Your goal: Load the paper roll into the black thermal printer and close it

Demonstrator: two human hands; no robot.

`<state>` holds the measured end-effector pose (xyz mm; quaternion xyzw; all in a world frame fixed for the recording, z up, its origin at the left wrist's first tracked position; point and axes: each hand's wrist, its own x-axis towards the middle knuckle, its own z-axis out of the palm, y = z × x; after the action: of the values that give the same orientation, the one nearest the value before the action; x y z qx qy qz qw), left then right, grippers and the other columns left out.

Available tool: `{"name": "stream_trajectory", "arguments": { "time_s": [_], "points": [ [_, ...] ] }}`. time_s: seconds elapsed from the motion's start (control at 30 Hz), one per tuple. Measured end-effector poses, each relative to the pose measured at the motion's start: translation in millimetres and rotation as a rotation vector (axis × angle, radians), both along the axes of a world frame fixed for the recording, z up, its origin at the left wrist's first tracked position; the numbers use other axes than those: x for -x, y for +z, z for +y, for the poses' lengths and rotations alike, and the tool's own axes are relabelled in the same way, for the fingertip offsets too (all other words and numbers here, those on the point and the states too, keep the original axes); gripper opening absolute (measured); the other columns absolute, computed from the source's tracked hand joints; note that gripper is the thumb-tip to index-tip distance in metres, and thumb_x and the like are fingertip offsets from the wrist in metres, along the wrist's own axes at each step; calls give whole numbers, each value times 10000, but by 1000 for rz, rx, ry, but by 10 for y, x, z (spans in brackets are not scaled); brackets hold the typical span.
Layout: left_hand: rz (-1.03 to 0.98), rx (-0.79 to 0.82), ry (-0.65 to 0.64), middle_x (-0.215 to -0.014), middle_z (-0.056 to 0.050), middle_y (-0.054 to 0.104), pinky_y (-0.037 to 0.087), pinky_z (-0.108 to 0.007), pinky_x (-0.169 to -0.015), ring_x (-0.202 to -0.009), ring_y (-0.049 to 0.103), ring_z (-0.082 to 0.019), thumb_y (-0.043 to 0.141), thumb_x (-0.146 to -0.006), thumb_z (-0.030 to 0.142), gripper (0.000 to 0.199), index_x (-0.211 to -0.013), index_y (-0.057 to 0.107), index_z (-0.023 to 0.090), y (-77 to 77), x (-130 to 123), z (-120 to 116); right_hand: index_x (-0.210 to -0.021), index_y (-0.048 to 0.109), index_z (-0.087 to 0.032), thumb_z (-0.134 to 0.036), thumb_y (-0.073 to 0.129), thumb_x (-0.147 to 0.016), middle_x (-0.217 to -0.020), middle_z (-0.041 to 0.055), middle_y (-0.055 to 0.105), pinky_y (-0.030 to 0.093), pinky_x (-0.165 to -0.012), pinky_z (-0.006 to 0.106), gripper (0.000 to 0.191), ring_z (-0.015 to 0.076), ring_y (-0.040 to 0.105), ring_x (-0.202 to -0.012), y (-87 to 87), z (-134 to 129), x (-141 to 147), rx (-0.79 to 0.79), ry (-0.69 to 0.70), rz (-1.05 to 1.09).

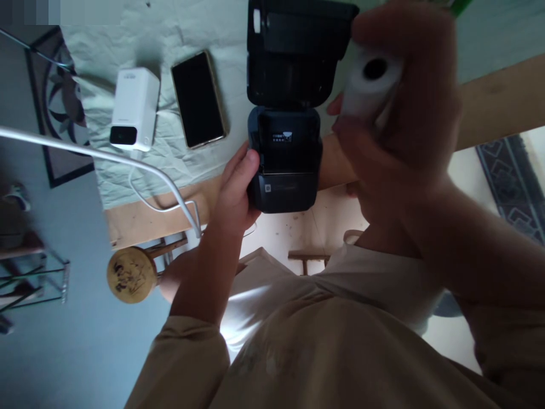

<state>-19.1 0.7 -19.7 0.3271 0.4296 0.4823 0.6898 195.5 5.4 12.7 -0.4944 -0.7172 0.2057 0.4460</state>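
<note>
A small black receipt printer (289, 193) is held at the table's front edge by my left hand (239, 184), whose thumb lies along its side. The printer's lid (293, 51) is swung up, and its paper bay shows a small white label, with no roll inside. To the right of the lid, my right hand (409, 108) is closed around a white paper roll (367, 94). The dark hole of the roll's core faces up toward me. This hand is a little blurred, and its fingers partly cover the roll.
On the cloth-covered table (166, 34) lie a phone (198, 99) with a dark screen and a white power bank (135, 108). A white cable (128, 161) crosses in from the left. A round wooden stool (131, 274) stands below the table's left corner.
</note>
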Motion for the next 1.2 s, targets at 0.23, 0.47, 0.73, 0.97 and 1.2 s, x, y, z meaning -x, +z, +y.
{"name": "stream_trajectory", "arguments": {
  "time_s": [0.23,0.47,0.73,0.97,1.2],
  "points": [
    [94,-19,19,-1099,22,737,548,-291,-1106,-1352,573,-212,647,-895,440,268,-1027,729,221,-28,19,-6,-1067,552,-180,-311,555,-915,-1071,25,618,514,-887,217,201,84,597,-997,-86,37,206,-240,44,-85],
    [83,-18,10,-1128,-9,716,534,-293,-1101,-1307,603,-218,659,-884,480,296,-984,710,206,-30,5,-11,-848,580,-172,-193,518,-892,-1081,25,631,463,-793,262,79,100,594,-908,-126,59,239,-177,59,-175],
    [33,-214,-24,-926,4,681,567,-191,-774,-931,690,-127,746,-801,498,367,-1038,716,218,3,-45,9,-781,643,-215,-332,557,-905,-875,2,607,309,-745,309,191,115,480,-815,-141,-34,289,-290,161,-188],
    [125,-192,-84,-954,10,670,567,-205,-705,-794,682,-112,853,-692,276,469,-1115,651,263,-29,-4,0,-899,587,-180,-436,540,-896,-923,46,595,440,-848,317,259,136,553,-927,-142,34,150,-326,88,-54],
    [199,-172,-78,-952,-11,652,559,-250,-698,-819,679,-158,871,-611,319,647,-1201,607,275,-72,28,5,-1356,402,-159,-383,465,-922,-1427,90,465,482,-983,273,492,128,561,-1259,-9,62,64,2,42,119]
  ]
}}
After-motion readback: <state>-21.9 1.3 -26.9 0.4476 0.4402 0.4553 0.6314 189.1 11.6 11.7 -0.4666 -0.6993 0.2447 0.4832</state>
